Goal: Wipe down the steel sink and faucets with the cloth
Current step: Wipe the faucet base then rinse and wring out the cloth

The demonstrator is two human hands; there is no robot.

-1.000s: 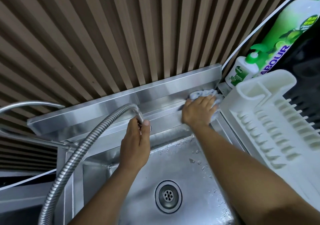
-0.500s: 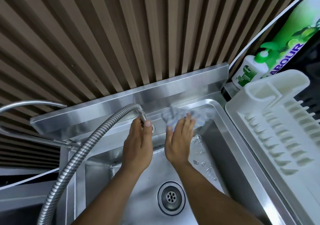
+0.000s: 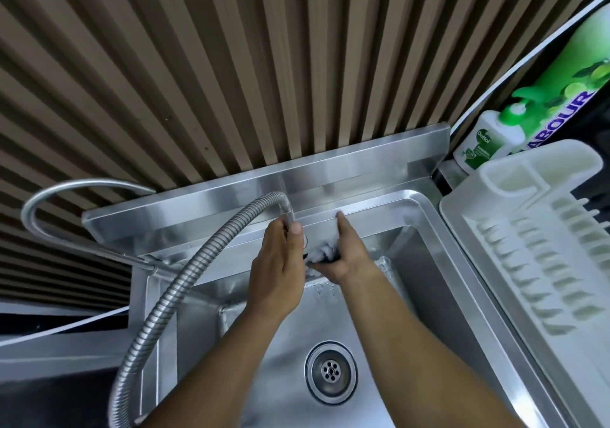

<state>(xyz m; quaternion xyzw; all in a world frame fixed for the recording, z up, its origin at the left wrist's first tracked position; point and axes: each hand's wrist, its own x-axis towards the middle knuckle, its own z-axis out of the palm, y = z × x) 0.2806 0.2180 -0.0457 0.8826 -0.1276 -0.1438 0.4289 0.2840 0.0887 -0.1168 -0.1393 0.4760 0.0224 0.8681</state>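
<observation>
A steel sink [image 3: 425,216] with a round drain [image 3: 330,371] fills the lower middle. My left hand [image 3: 279,272] grips the metal spray head [image 3: 289,219] at the end of a ribbed flexible hose [image 3: 171,299], over the basin's back edge. My right hand [image 3: 346,256] is just to its right, bunching a pale cloth [image 3: 321,253] against the spray head's end; the index finger points at the back ledge. A curved steel faucet pipe [image 3: 43,203] arcs at the far left.
A white plastic dish rack [image 3: 541,229] sits on the right, next to the sink. Behind it stand a white Dettol pump bottle [image 3: 482,144] and a tall green bottle [image 3: 574,84]. A ribbed brown wall rises behind the steel backsplash [image 3: 330,170].
My right hand slid the cloth left along the back ledge from the right corner and now bunches it beside the spray head. My left hand kept its grip on the spray head.
</observation>
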